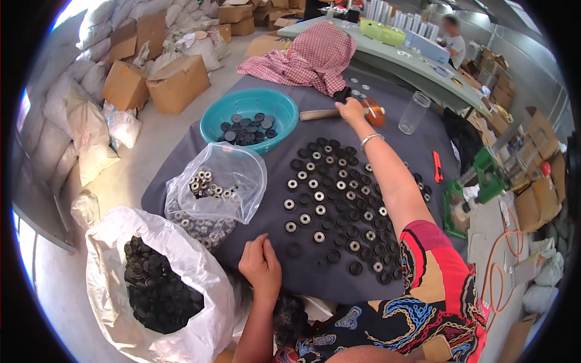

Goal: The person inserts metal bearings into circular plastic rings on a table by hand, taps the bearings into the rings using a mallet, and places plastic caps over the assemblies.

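Note:
At the far side of the cloth-covered table, my right hand point(351, 113) is closed around the mallet point(319, 114), close to its orange head. A small black item point(342, 94) touches or lies just beyond my fingertips; its kind is unclear. My left hand point(261, 264) rests at the near table edge, fingers curled, with nothing visible in it. Between my arms spread many black rings point(339, 222), several with silver bearings point(319, 196) set in them. Beside my left hand, a clear plastic bag point(239, 181) holds loose bearings.
A teal basin point(283, 139) holds black discs. At the near left stands a white sack point(206, 290) of black parts. A clear jar point(414, 113), a red cutter point(437, 166) and a green press point(455, 209) are at the right. Checked cloth point(315, 54) lies at the back.

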`<action>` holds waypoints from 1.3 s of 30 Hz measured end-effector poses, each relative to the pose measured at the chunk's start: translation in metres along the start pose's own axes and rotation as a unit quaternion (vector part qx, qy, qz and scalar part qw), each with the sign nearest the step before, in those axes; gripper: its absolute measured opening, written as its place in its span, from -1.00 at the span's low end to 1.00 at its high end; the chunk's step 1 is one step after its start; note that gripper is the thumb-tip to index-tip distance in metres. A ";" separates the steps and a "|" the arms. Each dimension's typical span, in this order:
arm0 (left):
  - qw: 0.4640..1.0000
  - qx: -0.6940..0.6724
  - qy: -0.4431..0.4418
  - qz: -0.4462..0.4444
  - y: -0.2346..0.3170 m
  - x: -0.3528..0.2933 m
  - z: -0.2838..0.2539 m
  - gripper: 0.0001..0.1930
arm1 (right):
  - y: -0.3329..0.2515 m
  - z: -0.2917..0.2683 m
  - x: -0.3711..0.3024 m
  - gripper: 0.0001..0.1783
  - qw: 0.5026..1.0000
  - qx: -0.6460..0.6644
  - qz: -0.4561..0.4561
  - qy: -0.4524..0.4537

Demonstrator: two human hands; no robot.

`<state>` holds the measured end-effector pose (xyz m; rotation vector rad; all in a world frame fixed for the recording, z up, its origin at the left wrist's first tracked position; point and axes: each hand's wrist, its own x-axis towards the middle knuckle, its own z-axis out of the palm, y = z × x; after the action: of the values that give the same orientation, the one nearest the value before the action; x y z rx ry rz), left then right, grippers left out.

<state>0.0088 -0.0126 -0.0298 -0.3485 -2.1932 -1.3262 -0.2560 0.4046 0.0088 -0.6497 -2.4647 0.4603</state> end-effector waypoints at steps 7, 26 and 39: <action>1.000 -0.004 -0.009 -0.005 -0.003 0.003 0.001 -0.90 | -0.020 0.002 0.010 -0.33 0.983 -0.036 0.104 -0.148; 0.999 0.019 0.039 0.033 -0.014 0.000 -0.001 -0.91 | -0.013 -0.177 -0.089 -0.65 0.844 0.492 0.178 -0.117; 0.993 0.110 0.009 0.051 -0.004 -0.013 0.009 -0.88 | -0.005 -0.306 -0.300 -0.41 0.878 0.407 -0.019 -0.252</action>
<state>0.0148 -0.0064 -0.0438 -0.3571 -2.2481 -1.0169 0.1407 0.2956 0.1285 -0.1180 -2.3736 1.7002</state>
